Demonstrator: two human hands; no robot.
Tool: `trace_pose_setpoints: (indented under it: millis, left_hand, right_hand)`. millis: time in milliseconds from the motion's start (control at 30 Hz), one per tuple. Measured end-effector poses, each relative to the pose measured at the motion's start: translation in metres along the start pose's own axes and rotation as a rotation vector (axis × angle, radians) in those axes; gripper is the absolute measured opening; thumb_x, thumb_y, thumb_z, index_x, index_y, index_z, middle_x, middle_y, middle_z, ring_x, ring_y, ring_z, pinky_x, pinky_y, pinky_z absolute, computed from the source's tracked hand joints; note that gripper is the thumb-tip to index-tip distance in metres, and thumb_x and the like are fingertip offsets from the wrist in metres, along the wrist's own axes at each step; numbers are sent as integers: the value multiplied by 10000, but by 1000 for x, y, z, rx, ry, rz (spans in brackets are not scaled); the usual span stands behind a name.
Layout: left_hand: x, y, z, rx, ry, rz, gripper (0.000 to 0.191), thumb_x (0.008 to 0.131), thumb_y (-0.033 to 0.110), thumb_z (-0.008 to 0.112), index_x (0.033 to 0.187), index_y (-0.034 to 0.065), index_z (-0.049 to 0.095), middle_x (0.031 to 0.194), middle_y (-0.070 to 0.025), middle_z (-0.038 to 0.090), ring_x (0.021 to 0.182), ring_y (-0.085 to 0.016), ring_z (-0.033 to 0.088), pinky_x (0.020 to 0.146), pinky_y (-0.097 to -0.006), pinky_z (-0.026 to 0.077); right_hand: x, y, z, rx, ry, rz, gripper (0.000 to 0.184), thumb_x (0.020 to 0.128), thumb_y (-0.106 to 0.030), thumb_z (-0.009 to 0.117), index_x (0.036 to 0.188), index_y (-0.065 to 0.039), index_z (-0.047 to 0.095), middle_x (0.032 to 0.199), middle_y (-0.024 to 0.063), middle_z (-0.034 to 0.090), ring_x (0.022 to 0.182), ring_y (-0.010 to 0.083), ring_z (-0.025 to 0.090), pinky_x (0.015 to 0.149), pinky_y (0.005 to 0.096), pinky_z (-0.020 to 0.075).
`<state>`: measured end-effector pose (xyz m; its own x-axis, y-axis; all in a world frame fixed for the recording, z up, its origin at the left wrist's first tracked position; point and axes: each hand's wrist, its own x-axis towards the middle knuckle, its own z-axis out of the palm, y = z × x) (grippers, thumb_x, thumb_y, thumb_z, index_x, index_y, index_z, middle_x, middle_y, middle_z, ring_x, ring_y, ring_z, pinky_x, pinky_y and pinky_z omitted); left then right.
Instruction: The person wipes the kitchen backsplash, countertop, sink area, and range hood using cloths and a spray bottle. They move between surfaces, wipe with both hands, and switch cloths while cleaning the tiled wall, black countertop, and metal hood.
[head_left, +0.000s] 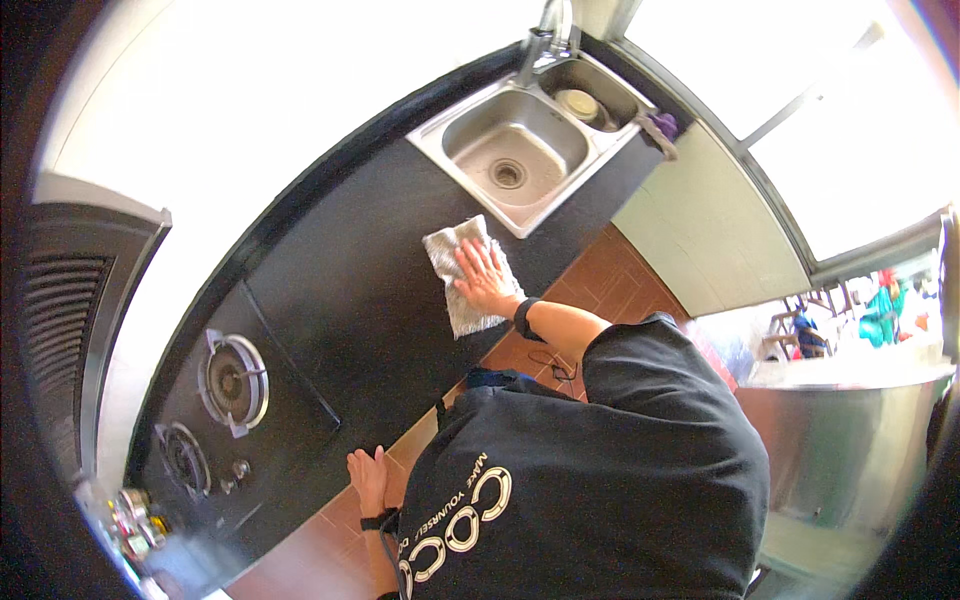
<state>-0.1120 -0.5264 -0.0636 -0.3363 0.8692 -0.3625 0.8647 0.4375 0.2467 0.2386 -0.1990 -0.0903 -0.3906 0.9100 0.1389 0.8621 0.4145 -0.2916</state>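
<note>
A pale grey cleaning cloth (463, 321) lies spread on the black countertop (352, 232), close to the sink's near corner. My right hand (484, 281) rests flat on top of it, fingers extended and slightly apart, a dark band around the wrist. Down at the counter's front edge, near the gas hob, is my left hand (367, 474). It holds nothing that I can see, and its fingers are stretched out. Whether it touches the edge is unclear.
A steel double-bowl sink (517, 169) with a tap (541, 49) is set into the counter; a round container (577, 103) sits in its smaller bowl. Purple cloth (663, 124) hangs at the corner. Gas burners (234, 381) and bottles or jars (136, 517) stand left. A cable (553, 367) lies on the tiled floor.
</note>
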Motion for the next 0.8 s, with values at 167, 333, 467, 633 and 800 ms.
trace_pose_setpoints:
  millis: [167, 333, 467, 633, 800]
  left_hand:
    - [2, 13, -5, 30, -41, -95, 473, 879, 367, 637, 941, -97, 569, 1051, -295, 550, 998, -442, 554, 858, -494, 472]
    - [2, 26, -15, -33, -95, -191, 520, 890, 409, 609, 980, -96, 524, 1066, -296, 511, 1036, -455, 516, 876, -531, 442]
    - [3, 36, -20, -36, -107, -234, 489, 884, 371, 629, 964, -101, 530, 1059, -283, 500, 1013, -446, 510, 858, -518, 451]
    - [2, 45, -24, -5, -76, -247, 504, 872, 362, 658, 938, -122, 537, 1016, -256, 497, 985, -415, 515, 803, -482, 489]
    - [8, 54, -31, -36, -141, -346, 534, 875, 393, 642, 964, -122, 531, 1053, -269, 487, 1008, -426, 498, 809, -492, 488]
  right_hand:
    - [73, -1, 10, -18, -33, 127, 739, 942, -450, 461, 1511, -47, 215, 1578, 182, 148, 1469, 368, 83, 1170, 541, 92]
    - [143, 2, 26, -123, -23, 145, 751, 954, -494, 423, 1505, -29, 212, 1576, 195, 136, 1465, 382, 78, 1164, 558, 93]
    - [198, 7, 44, -120, 17, 139, 757, 955, -506, 398, 1508, -25, 204, 1586, 196, 100, 1467, 383, 53, 1163, 568, 50]
    - [255, 4, 67, -175, 86, 92, 733, 952, -487, 400, 1483, 2, 271, 1573, 200, 165, 1456, 396, 105, 1158, 581, 52]
    - [291, -21, 83, -163, 112, 31, 723, 949, -456, 405, 1476, 24, 285, 1574, 194, 185, 1469, 375, 89, 1169, 555, 20]
